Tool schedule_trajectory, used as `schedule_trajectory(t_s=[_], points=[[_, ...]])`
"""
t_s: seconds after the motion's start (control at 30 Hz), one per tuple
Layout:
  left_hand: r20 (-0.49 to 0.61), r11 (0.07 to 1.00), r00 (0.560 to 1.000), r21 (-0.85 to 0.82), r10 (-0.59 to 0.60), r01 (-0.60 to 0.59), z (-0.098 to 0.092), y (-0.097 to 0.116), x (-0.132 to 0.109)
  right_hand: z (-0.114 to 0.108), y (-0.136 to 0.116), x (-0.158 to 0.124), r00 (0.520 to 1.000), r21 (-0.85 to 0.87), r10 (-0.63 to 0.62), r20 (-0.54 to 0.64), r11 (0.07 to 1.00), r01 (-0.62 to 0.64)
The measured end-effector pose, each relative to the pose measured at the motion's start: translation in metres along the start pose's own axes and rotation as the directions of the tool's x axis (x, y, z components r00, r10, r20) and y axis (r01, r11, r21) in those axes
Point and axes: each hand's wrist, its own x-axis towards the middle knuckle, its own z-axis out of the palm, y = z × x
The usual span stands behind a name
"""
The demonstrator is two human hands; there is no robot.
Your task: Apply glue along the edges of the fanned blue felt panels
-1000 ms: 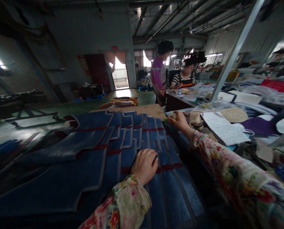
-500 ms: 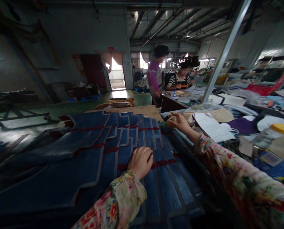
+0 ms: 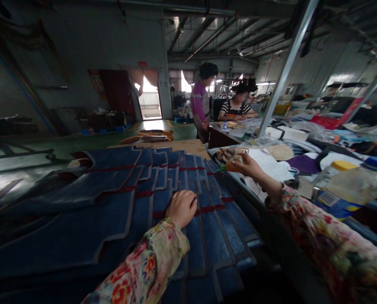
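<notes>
My left hand (image 3: 182, 207) rests palm down on the blue panels (image 3: 112, 223), its fingers lying loosely on them. These panels have grey edge strips and dark red patches, and lie overlapped in stepped rows. At the far right edge of the rows, my right hand (image 3: 247, 164) is closed around a small yellowish-brown squeeze bottle or handle (image 3: 232, 165) with a thin green tip (image 3: 219, 169). The tip points left toward the panel edges; whether it touches them I cannot tell. My fingers cover part of the held thing.
Right of the panels, a cluttered surface holds a written paper sheet (image 3: 259, 162), purple cloth (image 3: 297, 163) and a large jar with a blue lid (image 3: 353, 185). A slanted metal post (image 3: 281, 80) rises behind. Two people (image 3: 201, 101) are at a table farther back.
My right hand has drawn back with the thing it holds, showing the green tip more plainly. My left hand stays on the panels. The view has turned slightly to the right.
</notes>
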Motion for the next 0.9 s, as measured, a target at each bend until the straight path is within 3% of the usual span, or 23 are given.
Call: schedule_trajectory(t_s=[0.13,0.47,0.67,0.9], points=[[0.005,1.0,1.0,0.003,-0.001,0.001,-0.001,0.001,0.0,-0.007,0.007,-0.005,0.994,0.022,0.095,0.061,0.995,-0.097],[0.009,1.0,1.0,0.008,-0.017,0.017,0.0,0.001,0.0,0.002,0.024,-0.003,0.99,-0.012,0.116,0.081,0.993,-0.115],[0.007,1.0,1.0,0.012,-0.013,0.013,0.0,0.001,0.0,0.003,0.021,-0.003,0.985,0.002,0.127,0.118,0.992,-0.128],[0.021,1.0,1.0,0.013,-0.005,0.005,0.0,0.0,0.001,-0.015,0.01,-0.011,0.952,0.022,0.214,0.218,0.974,-0.224]])
